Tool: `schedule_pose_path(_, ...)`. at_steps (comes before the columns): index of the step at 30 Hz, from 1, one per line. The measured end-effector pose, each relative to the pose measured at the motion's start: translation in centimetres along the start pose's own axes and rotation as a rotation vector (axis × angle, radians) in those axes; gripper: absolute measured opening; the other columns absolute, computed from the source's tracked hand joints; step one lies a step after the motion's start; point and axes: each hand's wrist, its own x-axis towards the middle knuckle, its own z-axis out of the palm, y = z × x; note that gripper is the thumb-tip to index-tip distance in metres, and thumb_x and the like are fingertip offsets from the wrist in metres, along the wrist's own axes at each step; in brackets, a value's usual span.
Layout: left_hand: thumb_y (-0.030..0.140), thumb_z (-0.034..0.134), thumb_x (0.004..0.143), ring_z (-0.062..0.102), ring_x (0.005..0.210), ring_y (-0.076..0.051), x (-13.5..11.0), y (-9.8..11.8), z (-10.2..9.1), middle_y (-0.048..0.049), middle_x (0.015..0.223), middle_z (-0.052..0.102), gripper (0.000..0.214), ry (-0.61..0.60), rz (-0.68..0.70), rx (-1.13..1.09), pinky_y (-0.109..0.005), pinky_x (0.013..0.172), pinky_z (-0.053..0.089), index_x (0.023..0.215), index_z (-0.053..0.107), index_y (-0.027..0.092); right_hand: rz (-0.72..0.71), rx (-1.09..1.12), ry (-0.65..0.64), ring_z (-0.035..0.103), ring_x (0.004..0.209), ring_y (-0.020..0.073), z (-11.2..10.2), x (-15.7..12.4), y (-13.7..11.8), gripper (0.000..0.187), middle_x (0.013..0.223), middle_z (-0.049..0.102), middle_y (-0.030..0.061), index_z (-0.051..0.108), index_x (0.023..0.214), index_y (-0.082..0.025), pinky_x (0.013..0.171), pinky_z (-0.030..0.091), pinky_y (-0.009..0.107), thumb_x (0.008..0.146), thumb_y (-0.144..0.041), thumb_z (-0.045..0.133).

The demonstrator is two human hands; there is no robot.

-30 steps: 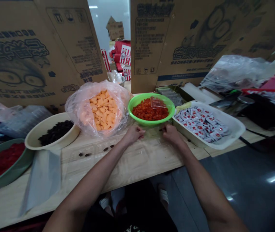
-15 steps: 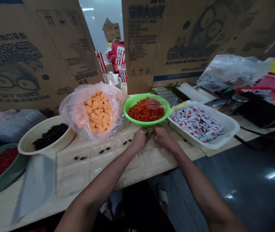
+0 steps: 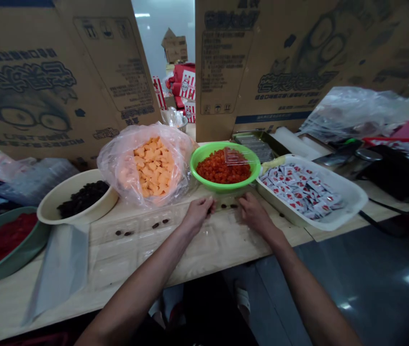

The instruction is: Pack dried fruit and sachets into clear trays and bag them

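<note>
My left hand (image 3: 197, 215) rests on a clear plastic compartment tray (image 3: 147, 250), its fingertips beside a small dark piece (image 3: 210, 210). My right hand (image 3: 255, 214) sits on the same tray, near two more dark pieces (image 3: 228, 205). Other dark pieces lie in compartments further left (image 3: 159, 223). Just beyond the hands stands a green bowl (image 3: 204, 156) of diced red-orange dried fruit (image 3: 219, 168), with a clear plastic piece (image 3: 236, 155) lying on it. Whether either hand pinches anything is hidden by the fingers.
Orange cubes (image 3: 150, 166) fill a clear bag on the light wooden table (image 3: 17, 307). Nearby are a cream bowl (image 3: 82, 206) of dark dried fruit, a teal bowl (image 3: 10, 254) of red pieces, and a white tray (image 3: 348, 202) of sachets. Flattened cardboard boxes (image 3: 291, 62) stand behind.
My hands have moved apart along the plastic tray, the left going left and the right going right. Dark pieces now show between them. The view has shifted slightly.
</note>
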Motion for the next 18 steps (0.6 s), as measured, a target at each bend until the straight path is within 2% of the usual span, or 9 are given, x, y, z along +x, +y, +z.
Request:
schedule_pose_path(3, 0.010, 0.056, 0.091, 0.067, 0.075, -0.011, -3.4, 0.8, -4.2, -0.0093, 0.089, 0.070, 0.014, -0.061, -0.332, -0.598, -0.017, 0.063, 0.055, 0.091, 0.071, 0.009, -0.009, 0.118, 0.179, 0.062, 0.095, 0.0232, -1.2, 0.1, 0.2, 0.040, 0.102, 0.064, 0.0136, 0.071, 0.112, -0.013, 0.087, 0.049, 0.033, 0.084, -0.005, 0.044)
schedule_pose_path(5, 0.004, 0.055, 0.090, 0.067, 0.073, -0.010, -5.4, 1.6, -8.0, -0.0106, 0.091, 0.070, 0.017, 0.012, -0.400, -0.813, -0.014, 0.061, 0.057, 0.095, 0.070, 0.009, -0.032, 0.181, 0.266, 0.064, 0.096, 0.0229, -2.4, 1.3, 0.1, 0.036, 0.103, 0.067, 0.0120, 0.072, 0.108, -0.016, 0.088, 0.049, 0.033, 0.087, -0.009, 0.044)
schedule_pose_path(7, 0.007, 0.050, 0.095, 0.065, 0.066, -0.008, -6.8, 2.8, -12.1, -0.0095, 0.088, 0.069, 0.020, 0.163, -0.380, -0.929, -0.012, 0.053, 0.056, 0.102, 0.069, 0.012, -0.029, 0.179, 0.280, 0.065, 0.098, 0.0228, -3.6, 3.6, -0.1, 0.035, 0.106, 0.069, 0.0112, 0.073, 0.107, -0.017, 0.090, 0.049, 0.033, 0.089, -0.011, 0.043)
schedule_pose_path(9, 0.012, 0.042, 0.100, 0.067, 0.068, -0.010, -7.6, 4.2, -16.0, -0.0091, 0.090, 0.069, 0.026, 0.335, -0.289, -0.989, -0.014, 0.053, 0.058, 0.110, 0.066, 0.014, 0.018, 0.096, 0.153, 0.065, 0.103, 0.0238, -4.3, 6.9, -0.3, 0.036, 0.111, 0.070, 0.0130, 0.072, 0.112, -0.016, 0.092, 0.047, 0.034, 0.090, -0.012, 0.044)
schedule_pose_path(11, 0.015, 0.035, 0.102, 0.072, 0.081, -0.014, -8.1, 5.4, -19.3, -0.0115, 0.098, 0.070, 0.031, 0.456, -0.172, -1.009, -0.020, 0.061, 0.063, 0.118, 0.062, 0.014, 0.094, -0.040, -0.112, 0.064, 0.112, 0.0266, -4.5, 10.6, -0.7, 0.039, 0.123, 0.067, 0.0176, 0.068, 0.126, -0.013, 0.097, 0.044, 0.035, 0.091, -0.017, 0.050)
schedule_pose_path(13, 0.019, 0.031, 0.103, 0.073, 0.093, -0.020, -8.3, 6.2, -22.0, -0.0157, 0.105, 0.070, 0.035, 0.491, -0.097, -1.027, -0.029, 0.066, 0.065, 0.124, 0.058, 0.011, 0.150, -0.156, -0.372, 0.061, 0.121, 0.0298, -4.1, 14.2, -1.2, 0.051, 0.135, 0.061, 0.0224, 0.059, 0.138, -0.010, 0.100, 0.042, 0.036, 0.089, -0.024, 0.059)
schedule_pose_path(14, 0.020, 0.030, 0.103, 0.072, 0.097, -0.023, -8.3, 6.3, -23.3, -0.0178, 0.107, 0.070, 0.037, 0.488, -0.084, -1.041, -0.031, 0.067, 0.065, 0.125, 0.057, 0.009, 0.158, -0.188, -0.451, 0.060, 0.123, 0.0313, -3.8, 15.8, -1.6, 0.059, 0.138, 0.059, 0.0241, 0.056, 0.142, -0.008, 0.100, 0.042, 0.036, 0.087, -0.027, 0.063)
schedule_pose_path(16, 0.020, 0.027, 0.102, 0.071, 0.099, -0.025, -8.2, 6.4, -25.6, -0.0204, 0.107, 0.069, 0.038, 0.496, -0.074, -1.049, -0.034, 0.067, 0.064, 0.123, 0.056, 0.007, 0.166, -0.231, -0.523, 0.062, 0.120, 0.0343, -3.0, 18.2, -2.4, 0.073, 0.136, 0.059, 0.0271, 0.050, 0.146, -0.005, 0.097, 0.045, 0.037, 0.080, -0.029, 0.070)
schedule_pose_path(18, 0.015, 0.024, 0.100, 0.071, 0.095, -0.024, -7.7, 6.2, -28.2, -0.0193, 0.101, 0.069, 0.039, 0.572, -0.030, -0.949, -0.033, 0.068, 0.063, 0.116, 0.058, 0.006, 0.190, -0.276, -0.530, 0.067, 0.109, 0.0370, -2.1, 19.5, -3.3, 0.080, 0.129, 0.063, 0.0306, 0.047, 0.147, 0.000, 0.088, 0.050, 0.039, 0.076, -0.028, 0.071)
